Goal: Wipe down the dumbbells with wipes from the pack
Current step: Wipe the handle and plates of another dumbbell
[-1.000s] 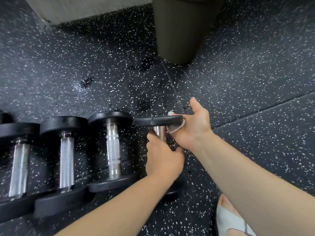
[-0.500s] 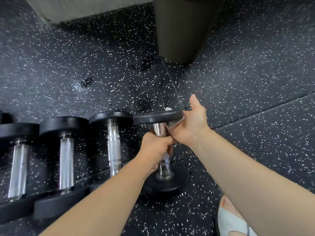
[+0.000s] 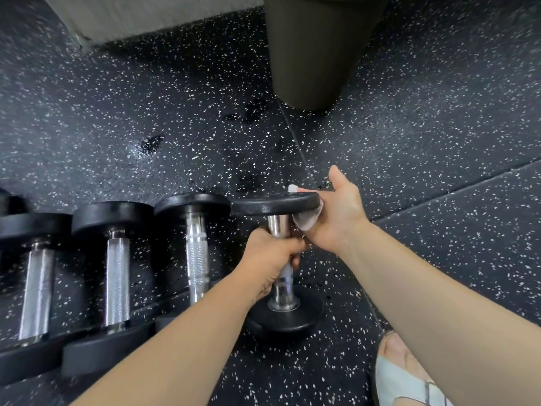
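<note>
A black dumbbell (image 3: 275,204) with a chrome handle is tipped up, its near head on the speckled floor and its far head raised. My left hand (image 3: 270,262) grips the handle in a fist. My right hand (image 3: 336,213) holds a white wipe (image 3: 307,219) against the right rim of the raised head, thumb pointing up; a corner of the wipe shows above the head. The pack of wipes is not in view.
Three more dumbbells (image 3: 196,253) lie side by side to the left, with part of a further one at the frame edge. A dark bin (image 3: 316,48) stands beyond on the rubber floor. A pale wall base (image 3: 146,16) runs top left. My sandalled foot (image 3: 407,373) shows bottom right.
The dumbbell's near head has come out from under my left forearm as the far head rose slightly. My right hand with the wipe has stayed on the raised head's right rim.
</note>
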Action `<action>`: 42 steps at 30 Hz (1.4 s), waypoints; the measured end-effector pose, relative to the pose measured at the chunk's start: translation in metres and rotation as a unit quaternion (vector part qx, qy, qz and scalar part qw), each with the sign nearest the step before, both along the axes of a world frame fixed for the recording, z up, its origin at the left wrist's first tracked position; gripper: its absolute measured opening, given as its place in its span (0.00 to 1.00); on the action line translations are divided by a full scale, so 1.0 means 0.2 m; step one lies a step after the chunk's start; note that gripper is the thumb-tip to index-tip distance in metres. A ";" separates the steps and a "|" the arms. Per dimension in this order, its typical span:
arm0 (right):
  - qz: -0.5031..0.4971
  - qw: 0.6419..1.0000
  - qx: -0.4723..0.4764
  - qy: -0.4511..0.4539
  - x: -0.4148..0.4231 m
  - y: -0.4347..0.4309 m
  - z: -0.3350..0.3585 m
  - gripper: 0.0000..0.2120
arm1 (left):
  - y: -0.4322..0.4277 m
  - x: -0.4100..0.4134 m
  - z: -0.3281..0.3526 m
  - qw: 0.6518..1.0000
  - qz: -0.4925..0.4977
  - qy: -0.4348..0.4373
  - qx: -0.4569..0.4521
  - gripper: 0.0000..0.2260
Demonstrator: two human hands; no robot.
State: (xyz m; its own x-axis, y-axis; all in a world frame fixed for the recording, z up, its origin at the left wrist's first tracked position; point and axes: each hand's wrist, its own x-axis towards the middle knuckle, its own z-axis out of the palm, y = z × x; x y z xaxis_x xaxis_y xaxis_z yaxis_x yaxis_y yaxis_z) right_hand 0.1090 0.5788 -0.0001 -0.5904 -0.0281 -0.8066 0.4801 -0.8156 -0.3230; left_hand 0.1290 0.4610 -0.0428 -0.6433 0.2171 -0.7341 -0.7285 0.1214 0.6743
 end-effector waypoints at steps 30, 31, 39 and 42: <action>0.086 0.935 0.327 0.108 0.06 -0.10 -0.02 0.12 | -0.03 0.00 0.01 0.999 0.024 -0.016 -0.025 0.08; 0.068 0.961 0.253 0.089 0.03 -0.08 -0.03 0.11 | -0.03 0.00 0.00 0.999 0.028 -0.020 -0.021 0.09; 0.098 0.944 0.303 0.087 0.10 -0.16 0.03 0.13 | -0.03 0.00 0.02 0.999 0.037 -0.023 -0.029 0.07; 0.121 0.923 0.344 0.121 0.15 -0.19 0.04 0.16 | -0.04 0.00 0.02 0.998 0.048 -0.034 -0.022 0.07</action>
